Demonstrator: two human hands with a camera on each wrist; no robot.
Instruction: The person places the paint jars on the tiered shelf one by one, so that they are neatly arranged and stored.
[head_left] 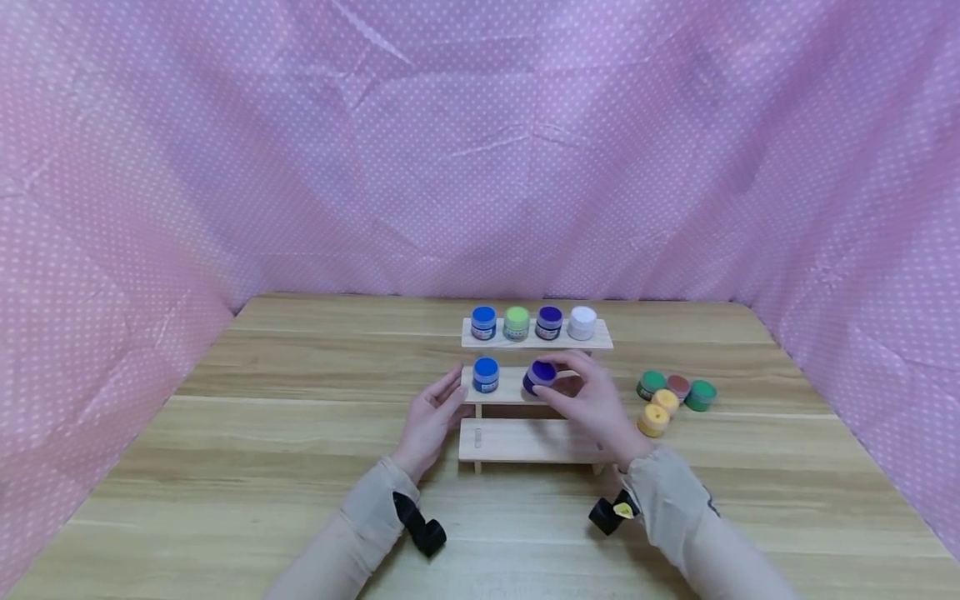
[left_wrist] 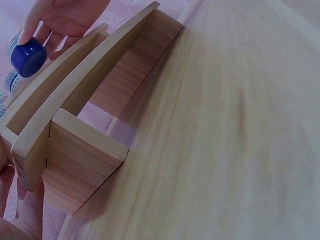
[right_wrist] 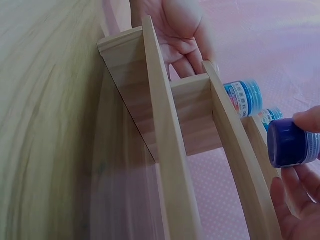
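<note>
A three-tier wooden rack (head_left: 525,440) stands on the table. My right hand (head_left: 588,404) pinches a dark purple-blue jar (head_left: 540,377) between thumb and fingers over the middle tier; in the right wrist view the jar (right_wrist: 287,143) is tilted and clear of the wood. On that tier's left part sits a blue jar (head_left: 485,375). My left hand (head_left: 431,421) holds the rack's left end at the middle tier, thumb at the board's edge. Along the top tier stand a blue jar (head_left: 483,322), a light green jar (head_left: 516,323), a dark purple jar (head_left: 549,322) and a white jar (head_left: 582,322).
Right of the rack, a loose group of jars lies on the table (head_left: 262,433): two green ones (head_left: 701,395), a reddish-brown one (head_left: 678,385) and two yellow-orange ones (head_left: 653,420). A pink dotted cloth (head_left: 480,167) hangs behind and at both sides.
</note>
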